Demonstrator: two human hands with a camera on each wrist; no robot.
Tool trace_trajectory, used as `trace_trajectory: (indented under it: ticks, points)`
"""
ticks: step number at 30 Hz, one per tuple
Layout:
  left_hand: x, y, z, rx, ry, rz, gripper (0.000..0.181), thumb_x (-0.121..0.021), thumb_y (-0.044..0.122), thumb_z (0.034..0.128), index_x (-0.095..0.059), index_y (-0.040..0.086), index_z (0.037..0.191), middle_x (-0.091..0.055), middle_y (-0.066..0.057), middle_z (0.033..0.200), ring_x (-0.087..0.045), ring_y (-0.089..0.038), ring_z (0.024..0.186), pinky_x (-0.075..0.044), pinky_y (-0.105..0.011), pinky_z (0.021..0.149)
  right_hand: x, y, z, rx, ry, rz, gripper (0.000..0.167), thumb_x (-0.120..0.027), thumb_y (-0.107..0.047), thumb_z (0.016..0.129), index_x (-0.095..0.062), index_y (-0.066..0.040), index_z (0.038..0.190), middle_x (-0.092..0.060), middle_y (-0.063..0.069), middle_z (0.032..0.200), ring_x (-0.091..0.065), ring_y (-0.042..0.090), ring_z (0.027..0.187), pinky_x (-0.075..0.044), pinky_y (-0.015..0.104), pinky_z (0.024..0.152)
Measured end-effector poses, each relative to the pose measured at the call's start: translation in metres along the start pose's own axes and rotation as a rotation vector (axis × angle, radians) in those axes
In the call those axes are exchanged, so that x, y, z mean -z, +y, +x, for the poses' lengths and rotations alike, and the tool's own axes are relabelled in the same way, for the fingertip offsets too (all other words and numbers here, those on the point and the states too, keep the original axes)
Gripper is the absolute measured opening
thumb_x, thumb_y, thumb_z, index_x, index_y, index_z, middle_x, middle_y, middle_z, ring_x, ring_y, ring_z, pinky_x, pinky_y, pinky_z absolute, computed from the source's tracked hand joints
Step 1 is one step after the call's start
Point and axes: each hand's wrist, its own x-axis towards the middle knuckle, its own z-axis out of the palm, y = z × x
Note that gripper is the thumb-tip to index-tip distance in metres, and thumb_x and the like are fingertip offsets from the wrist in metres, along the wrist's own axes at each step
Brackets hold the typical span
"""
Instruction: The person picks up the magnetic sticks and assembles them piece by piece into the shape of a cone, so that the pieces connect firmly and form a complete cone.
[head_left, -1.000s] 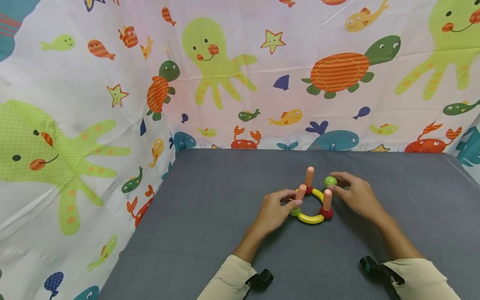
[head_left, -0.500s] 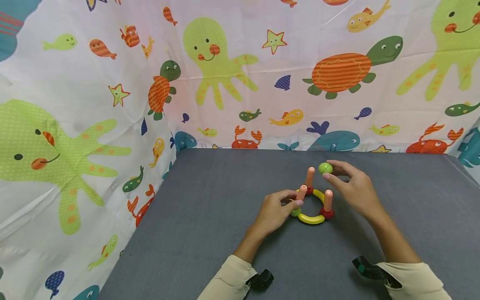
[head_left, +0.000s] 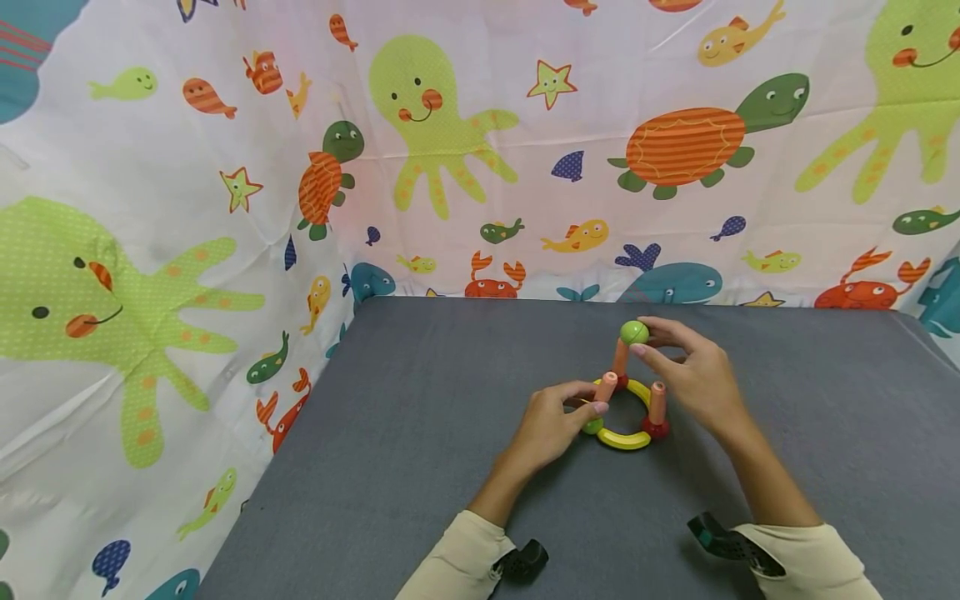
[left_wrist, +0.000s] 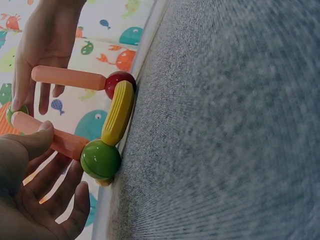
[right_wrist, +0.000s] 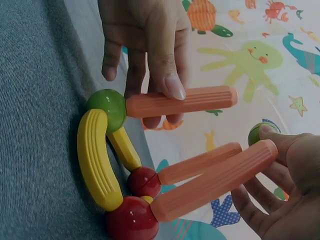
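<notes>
A ring of yellow curved pieces (head_left: 624,439) lies on the table, joined by two red balls (head_left: 655,428) and one green ball (left_wrist: 101,158). Three salmon-coloured sticks stand up from these balls. My left hand (head_left: 553,421) pinches the left stick (head_left: 606,387) between thumb and fingers. In my right hand (head_left: 701,375), thumb and fingertips pinch a loose green ball (head_left: 633,332) at the top of the back stick (head_left: 620,358). Whether ball and stick touch, I cannot tell. The right stick (head_left: 657,404) stands untouched, partly covering that ball in the right wrist view.
The grey tabletop (head_left: 420,433) stretches around the ring. A white cloth (head_left: 450,250) printed with sea animals hangs behind the table and along its left side. Dark wrist devices (head_left: 525,562) sit at both sleeves.
My right hand has lifted the green ball from beside the ring and carried it left to the top of the back stick. The left hand stays on its stick.
</notes>
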Motion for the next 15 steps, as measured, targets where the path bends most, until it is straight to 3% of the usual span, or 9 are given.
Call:
trace_trajectory:
  ticks: [3, 15]
  points:
    - [-0.0008, -0.0009, 0.0004, -0.003, 0.002, 0.003, 0.031, -0.074, 0.033, 0.1014, -0.077, 0.018, 0.129, -0.078, 0.005, 0.117, -0.07, -0.005, 0.105, -0.056, -0.027, 0.094, -0.0024, 0.0, 0.0001, 0.007, -0.01, -0.002, 0.049, -0.071, -0.034, 0.104, -0.062, -0.012, 0.147, -0.073, 0.018, 0.124, -0.064, 0.035, 0.119, -0.05, 0.05, 0.095]
    - [-0.0002, -0.0009, -0.0001, -0.021, 0.005, 0.001, 0.031, -0.074, 0.033, 0.1005, -0.078, 0.017, 0.126, -0.078, 0.006, 0.119, -0.069, -0.003, 0.104, -0.055, -0.024, 0.092, -0.0039, -0.0025, 0.0025, -0.005, -0.042, 0.007, 0.051, -0.07, -0.036, 0.105, -0.061, -0.011, 0.148, -0.072, 0.021, 0.126, -0.062, 0.04, 0.122, -0.048, 0.064, 0.099]
